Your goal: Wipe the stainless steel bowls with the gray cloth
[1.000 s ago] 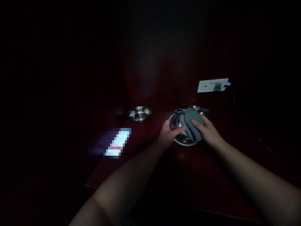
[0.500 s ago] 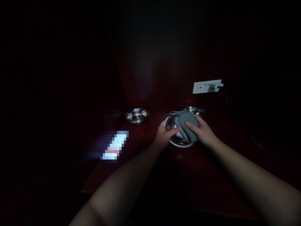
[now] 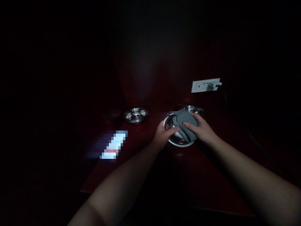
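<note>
A shiny steel bowl (image 3: 172,139) with a pale rim is tilted toward me above the dark red table. My left hand (image 3: 163,133) grips its left side, the thumb over the rim and the other fingers hidden behind. In my right hand (image 3: 199,127) is a grey-green cloth (image 3: 187,121), bunched and pressed against the bowl's right side and inside. The thumb lies on top of the cloth; the cloth hides part of the bowl's interior. Whether the right fingers also hold the rim is hidden.
One steel bowl (image 3: 136,115) sits at the back left of the table (image 3: 145,130). Another steel bowl (image 3: 194,110) stands behind my right hand, partly covered. A bright pixelated rectangle (image 3: 114,146) lies at left. A white socket (image 3: 204,85) with a plug is on the wall.
The whole view has shifted slightly, so everything sits a little further left and up. Both hands keep the same hold on the bowl and cloth.
</note>
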{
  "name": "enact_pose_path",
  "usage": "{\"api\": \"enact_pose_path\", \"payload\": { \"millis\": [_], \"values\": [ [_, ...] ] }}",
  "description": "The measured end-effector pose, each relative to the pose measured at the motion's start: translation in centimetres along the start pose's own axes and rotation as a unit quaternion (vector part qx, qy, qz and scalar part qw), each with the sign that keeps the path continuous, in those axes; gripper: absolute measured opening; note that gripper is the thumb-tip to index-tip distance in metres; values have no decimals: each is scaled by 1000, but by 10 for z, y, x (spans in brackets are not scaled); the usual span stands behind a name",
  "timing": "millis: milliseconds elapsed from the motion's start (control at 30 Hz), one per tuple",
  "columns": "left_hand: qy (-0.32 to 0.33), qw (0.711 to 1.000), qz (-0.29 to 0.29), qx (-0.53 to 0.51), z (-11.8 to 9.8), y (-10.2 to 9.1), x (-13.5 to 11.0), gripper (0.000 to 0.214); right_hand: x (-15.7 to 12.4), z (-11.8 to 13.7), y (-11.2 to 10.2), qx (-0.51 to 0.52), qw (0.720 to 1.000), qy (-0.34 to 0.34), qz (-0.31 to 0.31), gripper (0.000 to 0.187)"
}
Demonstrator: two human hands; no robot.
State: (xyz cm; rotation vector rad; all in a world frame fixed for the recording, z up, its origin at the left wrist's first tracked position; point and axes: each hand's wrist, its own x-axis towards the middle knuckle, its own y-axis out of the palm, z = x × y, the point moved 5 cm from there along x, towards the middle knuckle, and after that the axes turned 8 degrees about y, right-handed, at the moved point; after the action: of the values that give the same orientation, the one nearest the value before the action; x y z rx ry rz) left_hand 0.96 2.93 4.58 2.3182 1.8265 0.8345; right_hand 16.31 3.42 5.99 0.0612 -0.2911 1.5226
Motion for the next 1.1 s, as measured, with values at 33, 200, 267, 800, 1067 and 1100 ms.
{"api": "enact_pose_path", "payload": {
  "millis": [33, 200, 267, 800, 1067, 1100],
  "values": [
    [-1, 1000, -3, 2, 0, -1, 0, 49, 0, 0, 0, -7, 1000, -5, -3, 52],
    [3, 1000, 3, 1, 1, 0, 0, 53, 1, 0, -2, -36, 999, -23, -13, 53],
    [9, 1000, 3, 5, 2, -1, 0, 56, 1, 0, -3, -39, 999, -23, -14, 53],
    [24, 999, -4, -24, -1, -5, 2, 58, 0, 5, -2, 1, 998, -43, -52, 56],
    [-43, 991, 52, -117, -4, 0, -3, 47, 4, 1, -17, 36, 982, -69, -169, 54],
    [-59, 992, 59, -94, 1, 0, -5, 47, 4, 2, -19, 33, 981, -70, -180, 54]
  ]
}}
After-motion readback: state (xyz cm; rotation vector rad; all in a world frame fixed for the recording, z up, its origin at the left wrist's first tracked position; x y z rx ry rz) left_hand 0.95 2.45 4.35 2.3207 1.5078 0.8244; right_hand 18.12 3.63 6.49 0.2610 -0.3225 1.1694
